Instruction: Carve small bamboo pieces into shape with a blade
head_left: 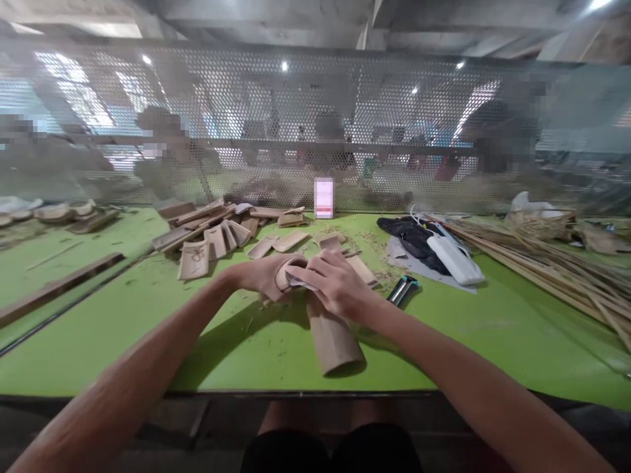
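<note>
My left hand (pixel 269 276) is closed round a short curved bamboo piece (pixel 282 278), whose pale rim shows between thumb and fingers. My right hand (pixel 335 282) pinches a thin whitish-grey flat piece (pixel 302 282) against the bamboo's edge; whether it is a blade or folded sandpaper I cannot tell. Below my hands, a longer half-round bamboo length (pixel 336 341) lies on the green table (pixel 236 355), rounded side up. Right of my right hand is a black and teal utility knife (pixel 403 289).
Cut bamboo pieces (pixel 211 240) are heaped at the back left, and shavings lie about. A black cloth (pixel 414 243) and white power bank (pixel 454 259) are at right, beside long bamboo strips (pixel 532 269). A perforated metal screen (pixel 276 131) stands behind, with people beyond.
</note>
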`<state>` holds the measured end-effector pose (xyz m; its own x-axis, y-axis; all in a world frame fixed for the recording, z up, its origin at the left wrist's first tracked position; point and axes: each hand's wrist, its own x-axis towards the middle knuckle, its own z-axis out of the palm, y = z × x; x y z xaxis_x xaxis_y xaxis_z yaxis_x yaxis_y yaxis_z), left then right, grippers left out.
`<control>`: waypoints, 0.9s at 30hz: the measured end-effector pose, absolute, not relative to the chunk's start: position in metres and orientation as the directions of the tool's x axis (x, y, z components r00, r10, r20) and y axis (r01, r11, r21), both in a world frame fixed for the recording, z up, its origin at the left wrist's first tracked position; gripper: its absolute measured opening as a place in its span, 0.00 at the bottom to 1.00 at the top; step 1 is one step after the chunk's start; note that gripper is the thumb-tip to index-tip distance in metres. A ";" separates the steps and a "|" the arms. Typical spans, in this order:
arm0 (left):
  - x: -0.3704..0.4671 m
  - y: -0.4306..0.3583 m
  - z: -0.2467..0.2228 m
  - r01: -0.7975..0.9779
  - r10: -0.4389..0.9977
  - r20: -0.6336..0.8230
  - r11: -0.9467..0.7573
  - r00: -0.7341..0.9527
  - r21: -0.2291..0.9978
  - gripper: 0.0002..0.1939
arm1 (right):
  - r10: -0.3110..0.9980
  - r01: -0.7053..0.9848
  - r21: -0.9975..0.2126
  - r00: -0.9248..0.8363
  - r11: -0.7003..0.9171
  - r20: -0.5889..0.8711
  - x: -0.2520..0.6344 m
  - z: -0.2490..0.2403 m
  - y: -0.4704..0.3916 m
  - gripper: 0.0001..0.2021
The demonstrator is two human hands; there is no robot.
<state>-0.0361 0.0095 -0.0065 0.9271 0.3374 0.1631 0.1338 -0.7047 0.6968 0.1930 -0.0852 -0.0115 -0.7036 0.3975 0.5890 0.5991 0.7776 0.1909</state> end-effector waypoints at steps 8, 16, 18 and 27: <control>-0.037 0.012 -0.008 0.177 0.368 0.124 -0.683 0.921 0.708 0.36 | 0.342 0.526 0.104 -0.678 0.844 0.651 0.191 -0.003 -0.091 0.18; -0.037 0.014 -0.007 0.139 0.349 0.143 -0.670 0.926 0.729 0.32 | 0.316 0.471 -0.022 -0.555 0.882 0.769 0.197 -0.016 -0.077 0.30; -0.036 0.013 -0.005 0.112 0.336 0.175 -0.684 0.925 0.721 0.31 | 0.327 0.433 -0.108 -0.469 0.895 0.820 0.198 -0.019 -0.074 0.31; -0.036 0.014 -0.008 0.134 0.355 0.150 -0.661 0.923 0.738 0.33 | 0.348 0.470 -0.061 -0.555 0.881 0.755 0.194 -0.014 -0.078 0.20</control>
